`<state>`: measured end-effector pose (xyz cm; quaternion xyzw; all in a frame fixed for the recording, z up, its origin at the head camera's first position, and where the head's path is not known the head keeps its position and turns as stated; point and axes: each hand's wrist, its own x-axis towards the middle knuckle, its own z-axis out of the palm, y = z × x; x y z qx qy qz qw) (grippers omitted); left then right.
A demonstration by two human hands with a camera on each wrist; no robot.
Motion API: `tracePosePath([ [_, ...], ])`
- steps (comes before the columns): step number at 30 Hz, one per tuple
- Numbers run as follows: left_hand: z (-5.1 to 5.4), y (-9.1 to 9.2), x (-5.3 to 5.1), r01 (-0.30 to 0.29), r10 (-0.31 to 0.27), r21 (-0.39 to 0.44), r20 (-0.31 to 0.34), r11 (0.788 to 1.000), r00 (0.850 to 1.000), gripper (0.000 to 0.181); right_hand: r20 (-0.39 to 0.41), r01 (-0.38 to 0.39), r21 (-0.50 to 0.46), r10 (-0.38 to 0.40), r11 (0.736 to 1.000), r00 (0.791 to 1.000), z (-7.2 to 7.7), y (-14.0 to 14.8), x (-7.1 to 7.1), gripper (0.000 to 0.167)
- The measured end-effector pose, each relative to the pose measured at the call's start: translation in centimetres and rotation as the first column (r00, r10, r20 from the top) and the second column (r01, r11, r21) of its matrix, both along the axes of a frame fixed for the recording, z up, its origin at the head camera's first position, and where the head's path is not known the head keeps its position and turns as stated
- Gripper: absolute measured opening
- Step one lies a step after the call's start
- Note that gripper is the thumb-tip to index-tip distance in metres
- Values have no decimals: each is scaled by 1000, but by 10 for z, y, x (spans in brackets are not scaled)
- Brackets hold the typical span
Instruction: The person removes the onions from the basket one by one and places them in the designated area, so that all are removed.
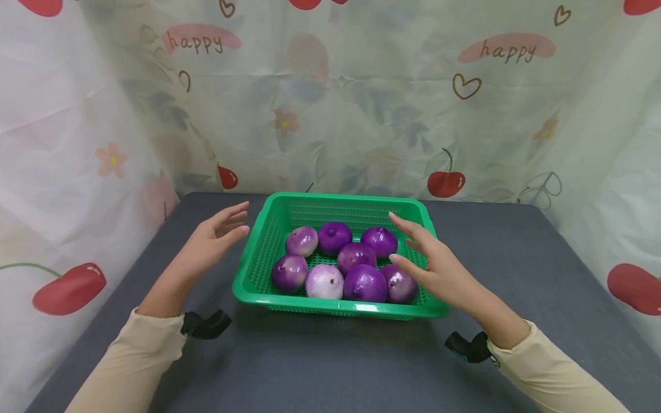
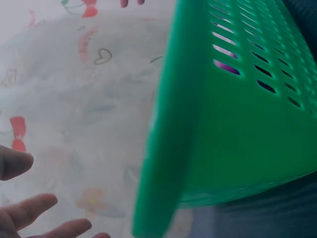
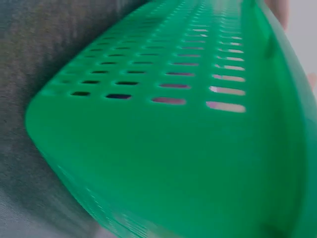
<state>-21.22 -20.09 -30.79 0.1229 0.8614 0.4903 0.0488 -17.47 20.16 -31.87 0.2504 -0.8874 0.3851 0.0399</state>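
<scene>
Where your green basket [image 1: 320,304] sits: mid-table [image 1: 330,373], far side appearing close to the table's far edge, long sides running L–R; prob. so both short ends fall w/in your arms' reach.
Walls [image 3: 163,144]: perforated, raised all round, topped by a flared rim [image 2: 178,109]; judged to stop round contents rolling out onto the table.
Purple onions [image 1: 356,257]: eight, all inside the basket. You have four in a row along its near edge, one just behind that row, two toward the far L corner, one toward the far R corner. Laid loose, apparently in a single layer, so none tops the rim.
Pale onion [image 1: 324,281]: second from L in the near row, w/ neighbors either side that prob. brace it.
L hand [image 1: 217,235]: raised outside the basket's L edge, not touching; your thumb [image 2: 15,163] and fingers [image 2: 34,208] are apart, gripping nothing.
R hand [image 1: 439,264]: over the basket's R edge, fingertips above the inside; thumb and fingers apart, nothing held. Rim contact: can't tell.
Hand spacing: one at each short end; prob. set by basket width.
Wrist mounts [image 1: 206,325]: black, one per wrist, prob. angled so cams see your work.
</scene>
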Motion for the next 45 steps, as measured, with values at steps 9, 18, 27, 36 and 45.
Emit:
tracePosePath([
  [9,-20,-10,-14,-9,-24,171,193,985,981,73,53,-82,-71,85,994,995,-12,-10,-6,66],
  [18,-36,-12,-22,-45,-63,342,299,939,952,79,155,-152,-129,171,980,973,-18,-21,-12,60],
  [27,-46,-9,-26,-71,-68,363,356,929,932,81,236,-174,-139,203,975,950,-25,-25,-17,56],
  [36,-55,-5,-31,-69,-57,321,366,945,929,83,259,-179,-116,204,977,944,-34,-24,-23,57],
  [45,-63,-4,-32,-65,-93,390,374,918,923,83,319,-172,-125,204,977,926,-35,-23,-25,61],
])
